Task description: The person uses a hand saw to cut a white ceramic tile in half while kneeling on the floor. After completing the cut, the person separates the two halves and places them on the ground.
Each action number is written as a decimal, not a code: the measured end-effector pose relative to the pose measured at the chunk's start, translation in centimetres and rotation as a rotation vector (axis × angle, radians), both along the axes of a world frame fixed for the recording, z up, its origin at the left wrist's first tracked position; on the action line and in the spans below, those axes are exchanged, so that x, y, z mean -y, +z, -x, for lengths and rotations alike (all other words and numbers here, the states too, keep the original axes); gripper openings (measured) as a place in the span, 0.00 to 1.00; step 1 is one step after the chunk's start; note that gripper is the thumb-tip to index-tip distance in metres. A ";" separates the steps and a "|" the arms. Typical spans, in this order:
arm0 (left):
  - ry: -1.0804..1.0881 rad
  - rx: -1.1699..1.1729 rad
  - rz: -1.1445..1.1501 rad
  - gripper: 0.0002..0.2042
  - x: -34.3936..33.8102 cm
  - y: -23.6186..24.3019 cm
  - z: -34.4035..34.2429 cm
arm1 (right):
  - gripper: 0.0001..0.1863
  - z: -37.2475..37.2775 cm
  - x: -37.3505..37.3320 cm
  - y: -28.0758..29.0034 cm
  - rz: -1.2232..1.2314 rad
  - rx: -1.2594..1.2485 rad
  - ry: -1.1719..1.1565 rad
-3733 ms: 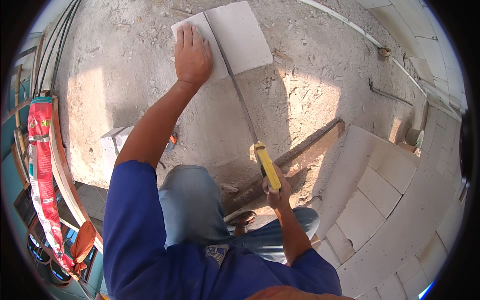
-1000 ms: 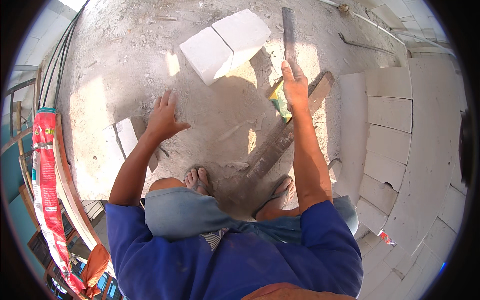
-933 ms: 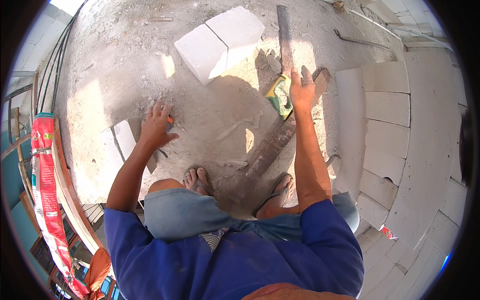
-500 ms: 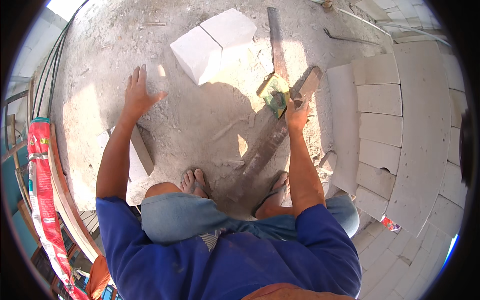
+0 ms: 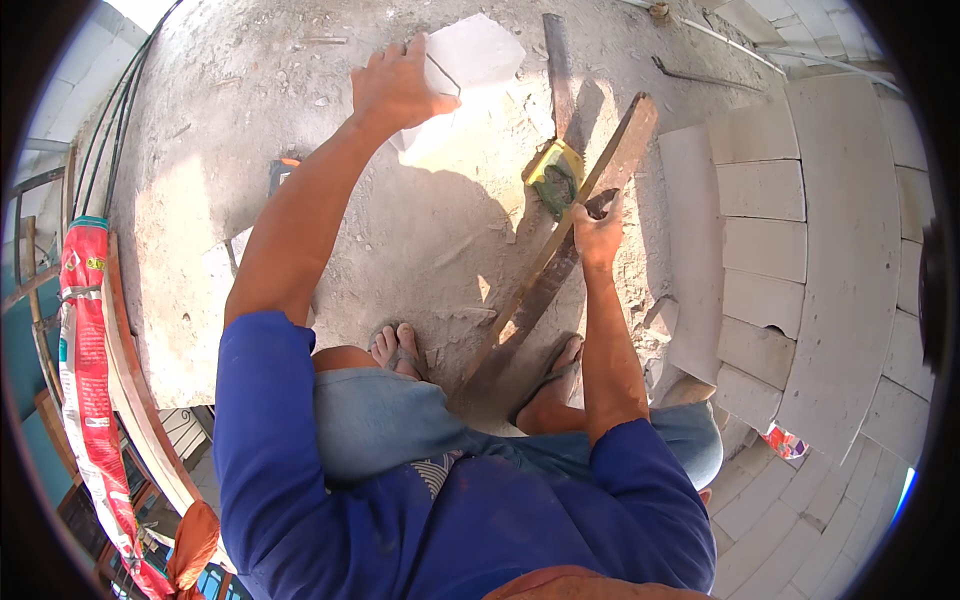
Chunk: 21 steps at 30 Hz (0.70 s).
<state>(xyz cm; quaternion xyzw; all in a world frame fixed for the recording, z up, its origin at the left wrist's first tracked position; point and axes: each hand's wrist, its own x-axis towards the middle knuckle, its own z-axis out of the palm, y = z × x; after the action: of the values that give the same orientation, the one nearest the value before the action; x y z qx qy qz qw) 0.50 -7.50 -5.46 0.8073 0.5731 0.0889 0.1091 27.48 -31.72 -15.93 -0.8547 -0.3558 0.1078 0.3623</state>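
Nearest the camera, two sandalled feet (image 5: 400, 348) are planted on the dusty concrete floor (image 5: 250, 150). Beyond them, the right hand (image 5: 598, 232) is closed around the handle of a saw (image 5: 556, 178) with a yellow-green grip, whose blade is laid flat on the floor beside a long wooden plank (image 5: 560, 250). Farther off, the left hand (image 5: 398, 88) is spread open, fingers (image 5: 415, 52) resting on a white lightweight block (image 5: 470, 60). No cut is visible in the block; sawing appears not yet begun. A partly laid block wall (image 5: 800, 250) is seen at right. The block's far edge is washed out by sunlight, and the saw's teeth cannot be made out.
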 end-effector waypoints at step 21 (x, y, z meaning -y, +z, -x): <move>-0.113 0.407 -0.462 0.50 13.4 -4.7 11.0 | 0.57 9.8 -11.0 9.5 0.012 -1.374 0.248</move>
<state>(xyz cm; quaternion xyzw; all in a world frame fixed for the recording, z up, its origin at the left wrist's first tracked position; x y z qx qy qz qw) -10.47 -20.91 -10.12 0.8070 0.4582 0.3704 0.0402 17.67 -20.77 -6.40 -0.5479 -0.1405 0.6667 0.4853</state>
